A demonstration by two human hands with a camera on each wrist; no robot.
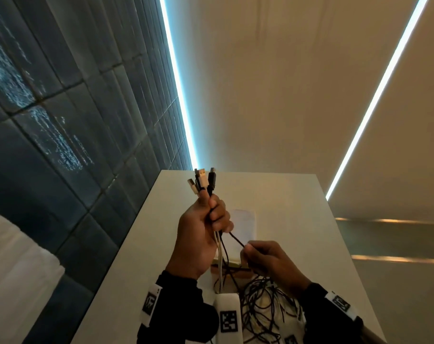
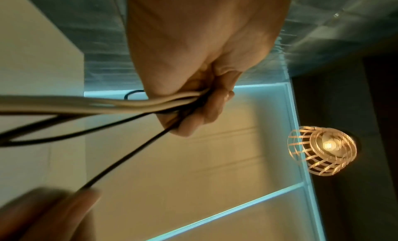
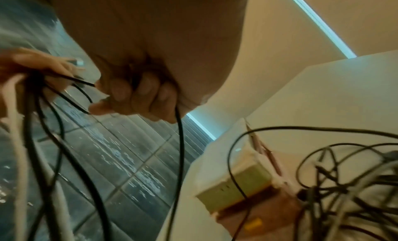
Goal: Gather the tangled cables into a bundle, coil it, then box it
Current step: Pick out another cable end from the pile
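My left hand [image 1: 206, 219] is raised above the white table [image 1: 285, 194] and grips a bundle of black and white cables [image 1: 219, 247], with several USB plugs [image 1: 202, 180] sticking up out of the fist. In the left wrist view the fingers [image 2: 193, 111] curl round the white and black strands [image 2: 107, 103]. My right hand [image 1: 263, 256], lower and to the right, pinches one black cable [image 1: 235, 240] that runs up to the left fist; its fingers [image 3: 137, 94] close on the strand. The rest hangs down into a tangle [image 1: 263, 309] on the table. An open cardboard box [image 3: 243, 181] sits beneath the hands.
A white sheet of paper [image 1: 244, 224] lies on the table beyond the hands. A dark tiled wall [image 1: 62, 120] runs along the table's left side. The table's right edge [image 1: 347, 256] drops off to the floor. A cage lamp [image 2: 323, 149] hangs overhead.
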